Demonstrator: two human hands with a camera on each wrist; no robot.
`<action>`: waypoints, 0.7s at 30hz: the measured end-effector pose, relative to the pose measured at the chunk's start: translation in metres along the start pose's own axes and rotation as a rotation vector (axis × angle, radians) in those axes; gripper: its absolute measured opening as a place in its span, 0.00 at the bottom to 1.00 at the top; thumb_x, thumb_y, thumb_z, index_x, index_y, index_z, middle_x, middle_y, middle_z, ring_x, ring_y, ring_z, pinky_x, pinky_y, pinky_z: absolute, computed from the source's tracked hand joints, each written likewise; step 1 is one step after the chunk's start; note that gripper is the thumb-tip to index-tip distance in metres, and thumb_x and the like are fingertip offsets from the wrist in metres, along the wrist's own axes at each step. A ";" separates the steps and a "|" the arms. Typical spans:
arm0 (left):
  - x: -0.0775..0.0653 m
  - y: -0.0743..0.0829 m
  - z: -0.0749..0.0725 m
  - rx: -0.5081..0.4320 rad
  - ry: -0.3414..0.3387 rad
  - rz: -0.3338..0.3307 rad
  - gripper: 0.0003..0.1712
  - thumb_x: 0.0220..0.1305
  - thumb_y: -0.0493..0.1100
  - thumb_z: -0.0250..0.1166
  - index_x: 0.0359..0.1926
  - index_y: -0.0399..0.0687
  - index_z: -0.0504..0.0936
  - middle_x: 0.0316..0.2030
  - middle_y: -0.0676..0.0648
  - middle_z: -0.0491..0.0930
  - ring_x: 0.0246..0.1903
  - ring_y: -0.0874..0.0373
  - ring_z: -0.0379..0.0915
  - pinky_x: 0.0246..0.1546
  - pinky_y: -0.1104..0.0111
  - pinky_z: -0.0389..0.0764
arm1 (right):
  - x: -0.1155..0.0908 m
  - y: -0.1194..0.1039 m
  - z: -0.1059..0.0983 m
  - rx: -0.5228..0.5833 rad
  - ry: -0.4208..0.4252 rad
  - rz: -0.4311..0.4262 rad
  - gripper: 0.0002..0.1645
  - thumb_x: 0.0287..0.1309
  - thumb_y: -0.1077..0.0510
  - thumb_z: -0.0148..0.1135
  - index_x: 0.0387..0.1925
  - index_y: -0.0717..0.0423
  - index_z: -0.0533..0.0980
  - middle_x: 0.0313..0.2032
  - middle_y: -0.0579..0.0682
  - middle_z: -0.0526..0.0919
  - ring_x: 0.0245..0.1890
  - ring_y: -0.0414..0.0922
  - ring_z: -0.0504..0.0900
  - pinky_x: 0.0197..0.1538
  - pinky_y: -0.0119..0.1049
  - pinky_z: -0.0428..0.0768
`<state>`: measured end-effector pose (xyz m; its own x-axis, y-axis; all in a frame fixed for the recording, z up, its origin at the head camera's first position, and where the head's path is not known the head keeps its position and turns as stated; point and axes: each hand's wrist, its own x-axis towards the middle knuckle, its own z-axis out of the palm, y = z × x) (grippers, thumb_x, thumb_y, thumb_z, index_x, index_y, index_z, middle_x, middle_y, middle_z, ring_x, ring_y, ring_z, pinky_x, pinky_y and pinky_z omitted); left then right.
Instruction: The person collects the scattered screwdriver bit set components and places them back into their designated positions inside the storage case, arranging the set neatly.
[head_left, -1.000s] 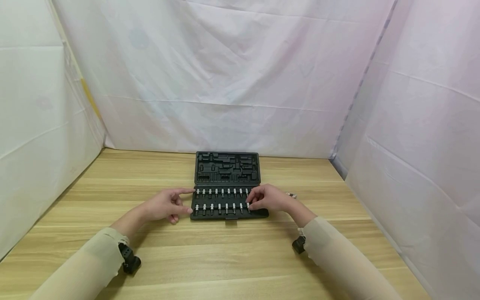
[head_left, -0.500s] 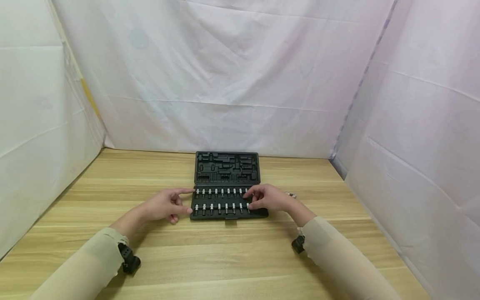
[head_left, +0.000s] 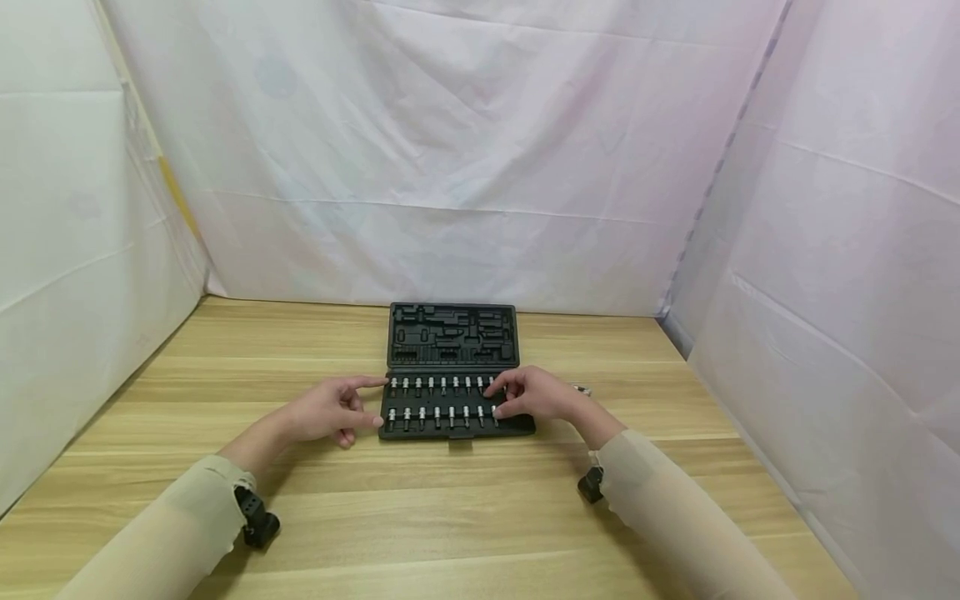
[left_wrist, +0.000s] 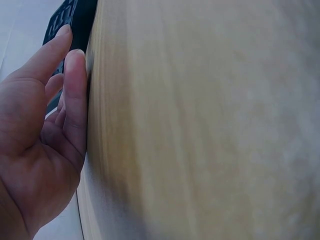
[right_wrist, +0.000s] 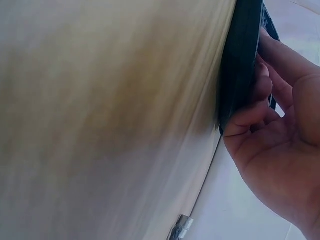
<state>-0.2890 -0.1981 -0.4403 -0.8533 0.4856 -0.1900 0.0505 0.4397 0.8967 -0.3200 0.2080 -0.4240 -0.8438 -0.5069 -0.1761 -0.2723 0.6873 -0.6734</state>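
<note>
A black socket case (head_left: 454, 433) lies unfolded on the table, its base holding two rows of silver bit sockets (head_left: 452, 414). My left hand (head_left: 330, 410) is at the base's left side, index finger and thumb straight, with both tips right at the edge. My right hand (head_left: 536, 395) is over the base's right end. Its thumb tip is by the last bit socket (head_left: 496, 414) of the front row, while the index finger reaches toward the back row, apart from the thumb. In the right wrist view the other fingers curl beside the case's side wall (right_wrist: 240, 65).
The case's lid (head_left: 453, 336) lies back behind the base, showing moulded recesses. A small metal piece (head_left: 581, 389) sits on the wooden table (head_left: 420, 517) just beyond the right wrist. White cloth (head_left: 450, 167) walls the table in at the back and sides.
My right index finger has moved left and away from the thumb, off the end of the front row. The left hand has kept its place at the case's edge.
</note>
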 end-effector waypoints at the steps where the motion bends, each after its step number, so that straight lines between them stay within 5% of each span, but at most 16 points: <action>1: 0.000 0.000 0.000 -0.001 -0.001 -0.001 0.51 0.70 0.43 0.78 0.86 0.49 0.62 0.40 0.42 0.75 0.28 0.54 0.81 0.33 0.61 0.95 | 0.000 -0.001 0.000 -0.001 -0.001 0.003 0.17 0.70 0.51 0.77 0.58 0.41 0.87 0.32 0.47 0.80 0.28 0.43 0.69 0.33 0.36 0.70; 21: 0.000 0.000 -0.001 0.006 0.001 -0.003 0.51 0.69 0.45 0.79 0.86 0.51 0.62 0.41 0.41 0.76 0.29 0.53 0.82 0.33 0.61 0.95 | -0.001 0.000 -0.004 0.039 -0.037 -0.008 0.18 0.71 0.54 0.76 0.60 0.44 0.87 0.31 0.47 0.79 0.27 0.43 0.69 0.32 0.35 0.69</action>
<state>-0.2897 -0.1985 -0.4403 -0.8541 0.4831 -0.1926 0.0507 0.4460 0.8936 -0.3205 0.2103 -0.4208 -0.8237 -0.5319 -0.1963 -0.2603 0.6625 -0.7024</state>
